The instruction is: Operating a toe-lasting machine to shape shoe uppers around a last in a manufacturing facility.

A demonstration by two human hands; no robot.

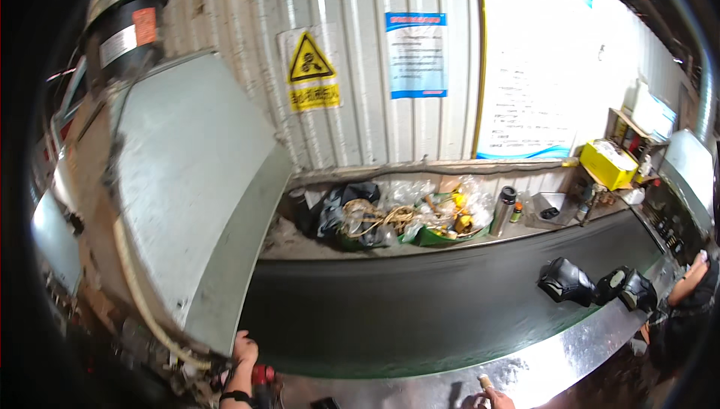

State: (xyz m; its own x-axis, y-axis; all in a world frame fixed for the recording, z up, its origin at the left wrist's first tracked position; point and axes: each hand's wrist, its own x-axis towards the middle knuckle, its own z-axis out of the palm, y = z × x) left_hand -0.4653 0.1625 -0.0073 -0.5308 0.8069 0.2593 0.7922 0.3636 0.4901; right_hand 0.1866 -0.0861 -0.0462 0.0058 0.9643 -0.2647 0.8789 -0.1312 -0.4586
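Note:
My left hand point(244, 350), with a dark band on the wrist, is at the lower corner of a big grey metal hood point(195, 184). Its fingers look curled, and what they may hold is hidden. Beside that wrist is a red object point(262, 376) I cannot make out. At the bottom edge, my right hand point(496, 398) is partly cut off over the shiny metal ledge point(450, 383). A pale beige tip point(485, 381) sticks out from it, a covered finger or a small held piece. A dark conveyor belt point(420, 304) runs past both hands.
Black shoe-like pieces point(567, 281) lie on the belt's right part. A co-worker point(686, 296) stands at the far right. Behind the belt, a shelf bears plastic bags and rope point(397, 218), a steel flask point(504, 211), a clear tray point(550, 209) and a yellow box point(607, 164).

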